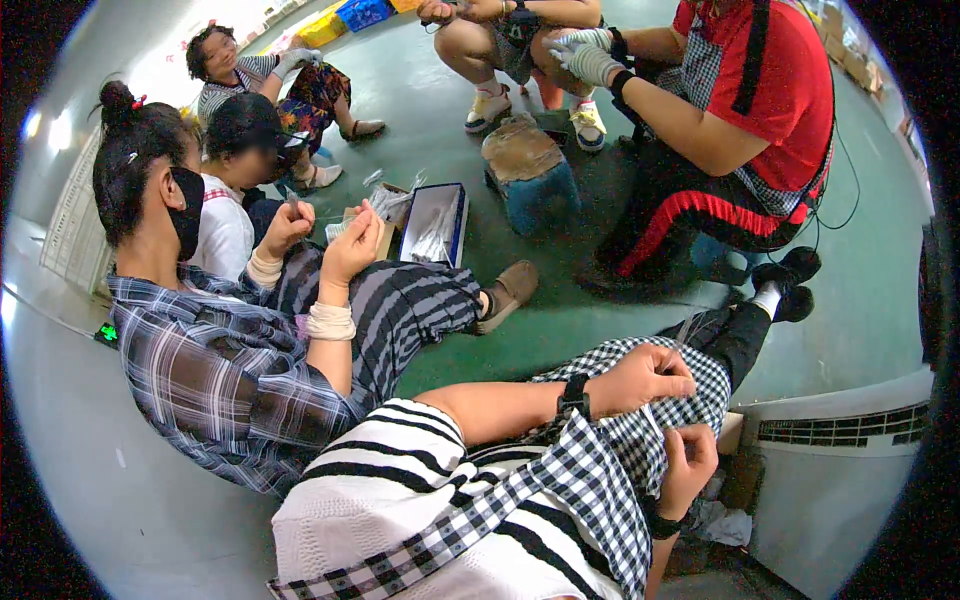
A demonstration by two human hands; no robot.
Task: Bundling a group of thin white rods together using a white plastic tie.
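My left hand (pixel 645 380), with a black band on its wrist, is held over my lap. Its fingers are curled, with thumb and forefinger pinched together. Just below it and a little to the right is my right hand (pixel 688 467), also with bent fingers and thumb close together. The two hands are near each other but apart. Anything between the fingertips is too small or hidden to make out. Beneath them lies my black-and-white checked apron (pixel 610 500), spread over my legs and partly bunched below the hands.
A person in a plaid shirt (pixel 220 360) sits close at left, hands raised. An open box (pixel 460 225) of thin whitish pieces stands ahead. Beyond it is a blue stool (pixel 540 205) with a brown top. A white vented appliance (pixel 850 500) stands at right. Other people sit around.
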